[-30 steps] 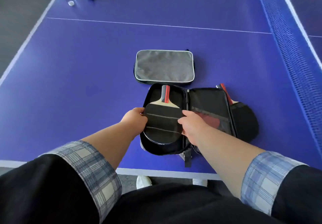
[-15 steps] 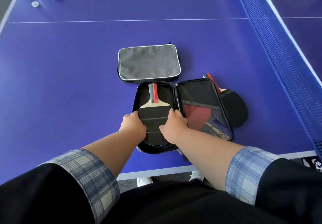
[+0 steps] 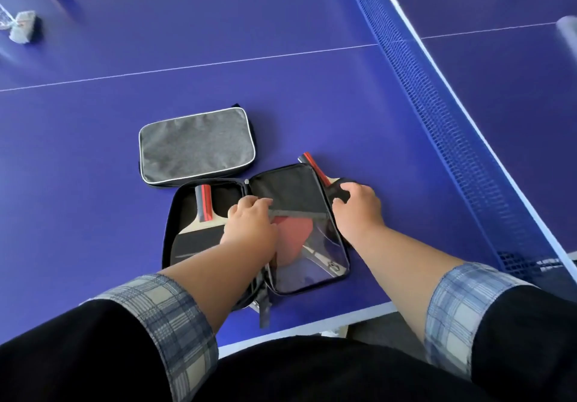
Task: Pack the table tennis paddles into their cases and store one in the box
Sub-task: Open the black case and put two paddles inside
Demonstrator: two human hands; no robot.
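Pointing handle-away, the paddle [image 3: 313, 167] sits in curled right fingers [image 3: 352, 188]; left fingers [image 3: 249, 211] pinch the case [image 3: 290, 192].

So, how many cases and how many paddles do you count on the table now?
Cases: 2 (grey case, closed; black case, open)
Paddles: 2 (inside paddle in the black case; outside paddle gripped by the right hand)
Red round shape in the clear pocket: 1, perhaps a third paddle
Total: 5
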